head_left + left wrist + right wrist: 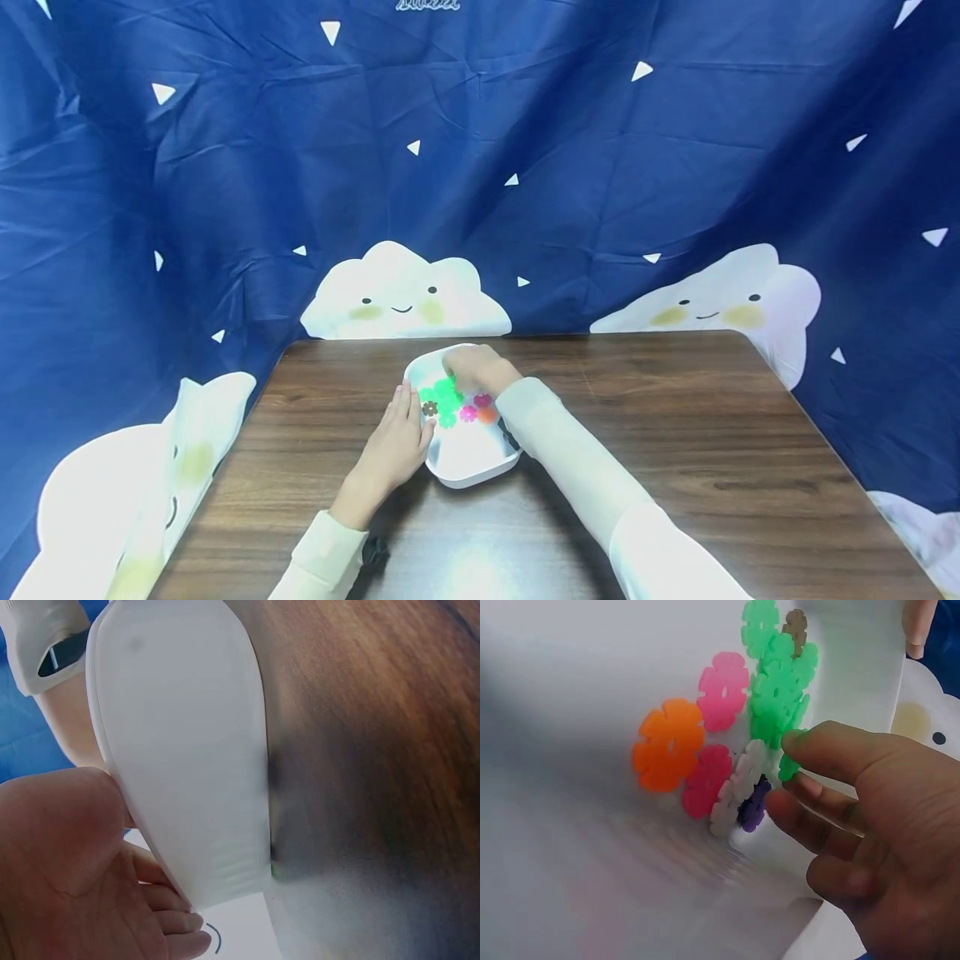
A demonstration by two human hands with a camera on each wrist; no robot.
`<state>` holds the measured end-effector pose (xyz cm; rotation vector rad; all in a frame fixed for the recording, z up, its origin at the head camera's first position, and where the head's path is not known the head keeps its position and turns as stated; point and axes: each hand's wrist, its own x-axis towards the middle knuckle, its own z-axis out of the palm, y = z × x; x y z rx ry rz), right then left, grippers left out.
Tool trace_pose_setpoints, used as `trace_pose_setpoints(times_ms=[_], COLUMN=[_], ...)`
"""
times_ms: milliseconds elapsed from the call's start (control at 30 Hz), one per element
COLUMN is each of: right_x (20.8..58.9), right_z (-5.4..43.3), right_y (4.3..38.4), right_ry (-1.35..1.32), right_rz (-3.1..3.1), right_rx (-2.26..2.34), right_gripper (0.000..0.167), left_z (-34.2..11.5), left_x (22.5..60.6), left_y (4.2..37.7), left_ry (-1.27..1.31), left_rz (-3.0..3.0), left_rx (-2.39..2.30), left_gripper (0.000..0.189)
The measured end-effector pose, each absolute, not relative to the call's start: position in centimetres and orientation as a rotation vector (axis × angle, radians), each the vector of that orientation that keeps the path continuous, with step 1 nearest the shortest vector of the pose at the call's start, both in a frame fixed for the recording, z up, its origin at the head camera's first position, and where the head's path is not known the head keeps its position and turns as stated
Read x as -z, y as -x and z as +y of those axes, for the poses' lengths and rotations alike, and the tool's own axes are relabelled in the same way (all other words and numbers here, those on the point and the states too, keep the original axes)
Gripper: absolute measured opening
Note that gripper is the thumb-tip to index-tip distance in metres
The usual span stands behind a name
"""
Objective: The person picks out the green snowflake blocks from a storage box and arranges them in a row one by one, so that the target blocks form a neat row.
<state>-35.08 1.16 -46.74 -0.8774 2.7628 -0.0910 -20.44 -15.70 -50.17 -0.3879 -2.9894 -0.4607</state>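
Observation:
A white tray (468,467) on the table holds flower-shaped plastic discs. My right hand (480,368) reaches into its far part, where a green disc (789,765) is pinched between thumb and fingers. More green discs (775,686) lie heaped beside that hand. Around them are a brown disc (796,628), pink discs (723,691), an orange disc (667,745), white discs (748,769) and a dark purple disc (755,806). My left hand (396,437) rests along the tray's left rim, its fingers fairly straight and touching the edge.
The tray stands on a brown wood-grain table (675,433). Behind the table hangs a blue curtain (480,125) with white clouds and triangles. A small dark object (375,552) shows beside the left sleeve.

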Motion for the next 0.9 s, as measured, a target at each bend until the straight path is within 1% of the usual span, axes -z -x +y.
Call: trace_pose_setpoints(times_ms=[200, 500, 700, 900], right_x=[46.1, 44.6, 43.5, 42.1], right_z=[1.3, 2.0, 2.9, 3.9], right_y=[34.9, 34.7, 35.0, 34.5], right_ry=[0.891, 0.998, 1.052, 1.050], right_rz=[2.781, 2.826, 2.846, 2.864], right_rx=[0.079, 0.093, 0.108, 0.163], right_gripper=[0.031, 0.035, 0.035, 0.033], left_z=[-15.7, -15.7, -15.7, -15.6], left_x=[50.3, 50.3, 50.3, 50.1], left_y=[20.5, 20.5, 20.5, 20.3], left_ry=[0.388, 0.389, 0.389, 0.378], left_rz=[-2.985, -2.996, -2.988, -2.989], left_rx=[0.459, 0.442, 0.437, 0.456], left_gripper=[0.071, 0.070, 0.068, 0.069])
